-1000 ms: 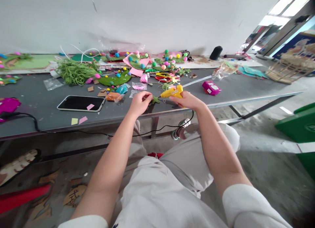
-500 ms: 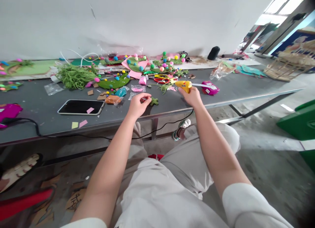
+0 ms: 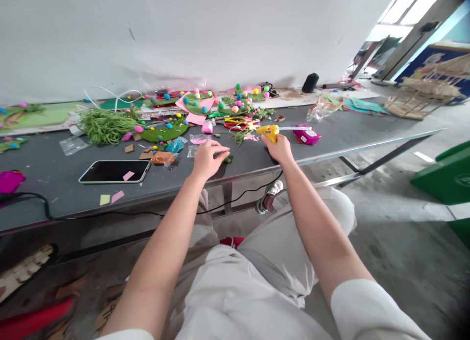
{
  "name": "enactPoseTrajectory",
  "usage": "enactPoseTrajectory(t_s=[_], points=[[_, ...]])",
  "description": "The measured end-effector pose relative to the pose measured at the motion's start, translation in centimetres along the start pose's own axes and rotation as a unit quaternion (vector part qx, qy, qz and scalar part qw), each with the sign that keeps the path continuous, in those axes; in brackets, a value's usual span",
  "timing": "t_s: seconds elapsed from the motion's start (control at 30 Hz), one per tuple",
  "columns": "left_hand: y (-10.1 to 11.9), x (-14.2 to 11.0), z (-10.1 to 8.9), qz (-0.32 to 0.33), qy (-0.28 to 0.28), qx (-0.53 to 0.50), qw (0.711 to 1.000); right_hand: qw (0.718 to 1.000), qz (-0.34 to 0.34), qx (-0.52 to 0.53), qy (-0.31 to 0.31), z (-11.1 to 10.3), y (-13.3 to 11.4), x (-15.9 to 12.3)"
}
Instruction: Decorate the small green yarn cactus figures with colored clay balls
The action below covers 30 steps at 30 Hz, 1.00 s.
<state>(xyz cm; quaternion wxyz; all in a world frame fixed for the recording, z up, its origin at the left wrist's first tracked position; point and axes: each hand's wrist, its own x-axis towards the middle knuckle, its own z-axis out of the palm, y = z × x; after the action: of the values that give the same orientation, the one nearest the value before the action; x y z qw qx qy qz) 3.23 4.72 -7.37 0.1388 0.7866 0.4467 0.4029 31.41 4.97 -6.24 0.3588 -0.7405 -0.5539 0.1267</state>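
- A yellow paper square (image 3: 105,199) lies on the surface (image 3: 345,129), left of the left hand and closer to the person's body.
- A bundle of green yarn (image 3: 106,126) sits left of the left hand and farther back.
- A phone (image 3: 115,171) lies flat left of the left hand, a pink slip (image 3: 128,175) on its screen.
- An orange packet (image 3: 162,158) lies nearer the left hand, on its left.
- The left hand (image 3: 211,159) has its fingers bent and thumb out; whether it pinches anything cannot be told.
- A small green piece (image 3: 228,160) shows at the left hand's fingertips, partly hidden by them.
- Red-handled scissors (image 3: 237,125) lie beyond and between the hands.
- The right hand (image 3: 281,149) grips a yellow glue gun (image 3: 268,130), nozzle pointing left.
- A magenta pack (image 3: 307,136) lies right of the right hand.
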Motion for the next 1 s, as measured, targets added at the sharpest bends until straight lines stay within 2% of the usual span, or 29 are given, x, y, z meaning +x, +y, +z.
enactPoseTrajectory(t_s=[0.37, 0.63, 1.0], points=[[-0.2, 0.0, 0.5, -0.035, -0.032, 0.025, 0.999, 1.0, 0.003, -0.006, -0.009, -0.2, -0.4, -0.2], [0.0, -0.6, -0.7, -0.052, -0.014, -0.023, 0.998, 1.0, 0.004, -0.004, -0.017, -0.3, -0.3, -0.2], [0.2, -1.2, -0.6, -0.005, -0.026, -0.002, 1.0, 1.0, 0.001, 0.001, -0.019, -0.4, -0.5, -0.3]])
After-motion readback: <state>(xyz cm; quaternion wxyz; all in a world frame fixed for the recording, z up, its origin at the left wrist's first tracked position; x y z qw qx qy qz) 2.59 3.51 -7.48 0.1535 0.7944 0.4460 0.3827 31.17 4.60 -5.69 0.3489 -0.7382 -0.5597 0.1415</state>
